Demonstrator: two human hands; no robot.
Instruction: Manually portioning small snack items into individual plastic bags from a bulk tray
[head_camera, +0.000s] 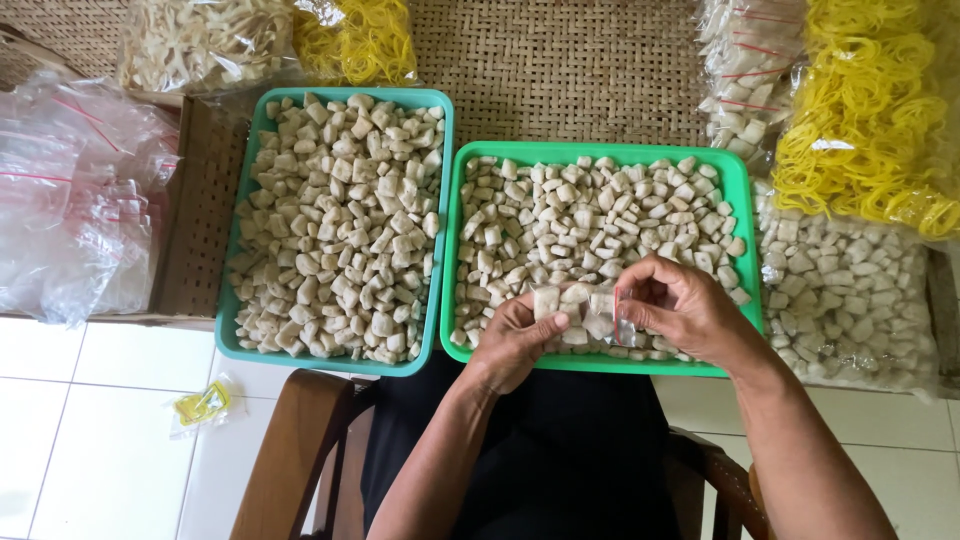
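Head view is showing you working low in the frame's centre: your left hand (515, 335) is pinching pale cracker pieces (560, 298) between thumb and fingers, and your right hand (680, 305) is curling shut on a small clear bag (623, 325), both held just over the right green tray (745, 190) so spills are landing back in it. Room is running tight there, with the left green tray (445, 200) touching alongside and filled packets (850, 290) crowding the frame's right edge.
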